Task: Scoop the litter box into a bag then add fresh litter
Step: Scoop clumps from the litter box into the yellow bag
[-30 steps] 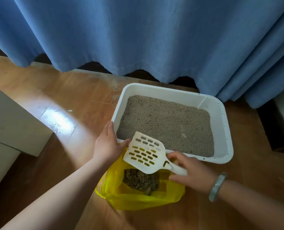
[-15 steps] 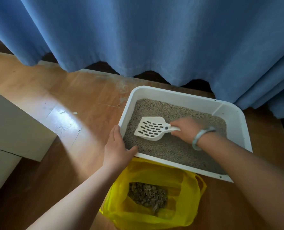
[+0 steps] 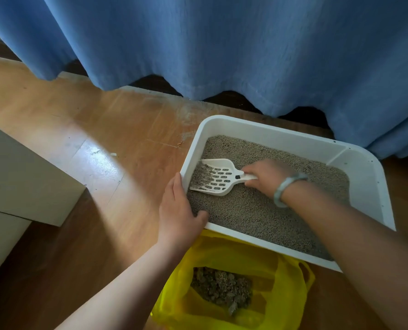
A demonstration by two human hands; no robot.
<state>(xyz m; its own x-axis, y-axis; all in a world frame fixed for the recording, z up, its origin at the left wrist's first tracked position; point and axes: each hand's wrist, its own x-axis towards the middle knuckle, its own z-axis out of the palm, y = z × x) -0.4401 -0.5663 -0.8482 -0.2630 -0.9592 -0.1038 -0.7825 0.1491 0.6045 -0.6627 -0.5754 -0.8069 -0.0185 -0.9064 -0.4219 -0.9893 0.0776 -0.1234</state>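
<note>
Right of centre, the right hand (image 3: 267, 177) is clenching its fingers (image 3: 251, 168) round the white scoop (image 3: 216, 178), which is lying in the litter box (image 3: 269, 128). The left hand (image 3: 176, 215) is gripping the box's left rim. The yellow bag (image 3: 281, 294) is sitting below.

- scoop (image 3: 218, 179) handle: mostly hidden inside the gripping right hand (image 3: 267, 178).
- litter (image 3: 199, 173) at the scoop's front edge: motion-blurred.
- yellow bag (image 3: 286, 298): cut off by the bottom edge; far rim hidden under the litter box (image 3: 269, 133).

Glossy wood floor (image 3: 84, 129), smooth plastic tray (image 3: 265, 126), grainy litter (image 3: 253, 210)
</note>
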